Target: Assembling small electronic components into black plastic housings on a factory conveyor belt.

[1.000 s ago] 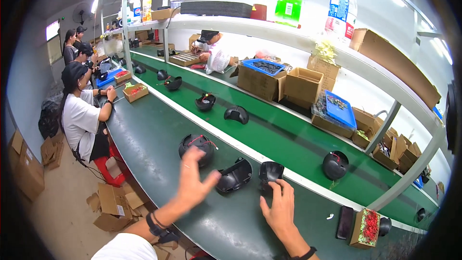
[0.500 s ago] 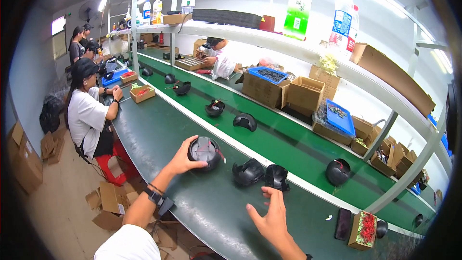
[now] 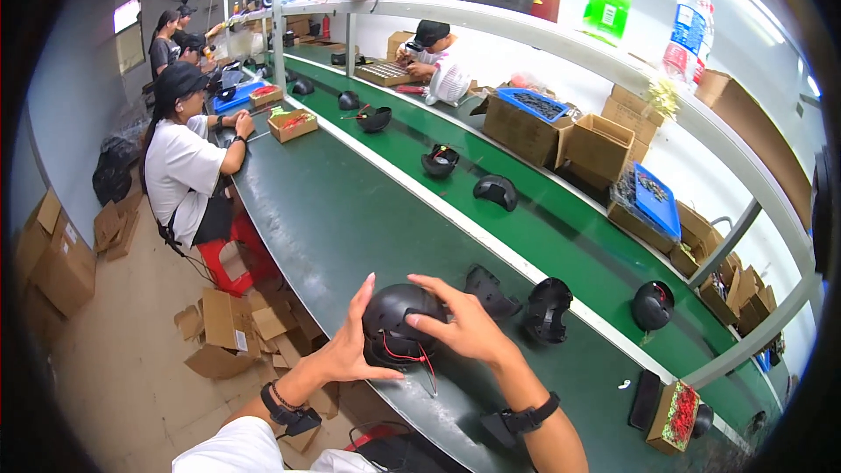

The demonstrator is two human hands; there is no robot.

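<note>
Clearly, the left hand (image 3: pixel 346 357) curves widely around the left side of a black dome shell (image 3: pixel 399 305), its fingers and thumb well apart, and I do not see it pinching anything. The right hand (image 3: pixel 469 326) comes from the other side: its index finger reaches near the top of the shell, and its thumb lies across the front face (whether it presses or only rests, I cannot tell). So the shell is between both hands, by the near edge of the dark green table (image 3: pixel 324 210), and a thin red wire (image 3: pixel 412 358) hangs from its lower part.

In my judgement, the step in hand is to take hold of this shell and to orient it. The next move seems to call for a closer hold by both hands, with the loose wire kept away from the left thumb.

Beyond the right hand, a curved black shell piece (image 3: pixel 491 291) and a hollow black shell half (image 3: pixel 548 309) lie on the table. Further, a green conveyor belt (image 3: pixel 561 241) carries other black shells, such as a round one (image 3: pixel 653 305). On the left sits a co-worker in a white shirt (image 3: pixel 184 162).
</note>
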